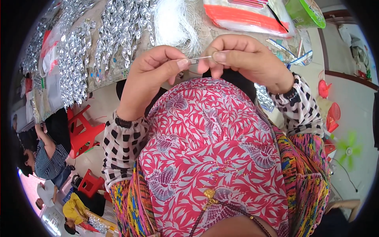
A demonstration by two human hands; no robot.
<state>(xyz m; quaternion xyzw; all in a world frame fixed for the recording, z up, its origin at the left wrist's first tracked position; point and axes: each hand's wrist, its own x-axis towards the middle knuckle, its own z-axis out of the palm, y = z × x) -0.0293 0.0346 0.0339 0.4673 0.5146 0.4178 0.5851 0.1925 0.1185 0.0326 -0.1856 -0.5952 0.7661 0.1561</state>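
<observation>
Above my lap, at the table's near edge, both hands pinch a short, thin, whitish strand (201, 58) stretched between them. My left hand (156, 69) holds one end between thumb and forefinger. The other end is pinched the same way by my right hand (252, 59), whose lower fingers curl below it. Whether the strand is thread or fine wire, I cannot tell. Just beyond my hands lies a loose bundle of fine white thread (171, 23) on the table (104, 73). Strips of silvery, gem-like beads (124, 27) are spread left of it.
A clear bag with a red band (244, 17) and a green tub (306, 14) stand at the far right. More bead strips (71, 67) hang over the table's left edge. Red stools (83, 130) and several people occupy the left side. A green fan (349, 151) is at right.
</observation>
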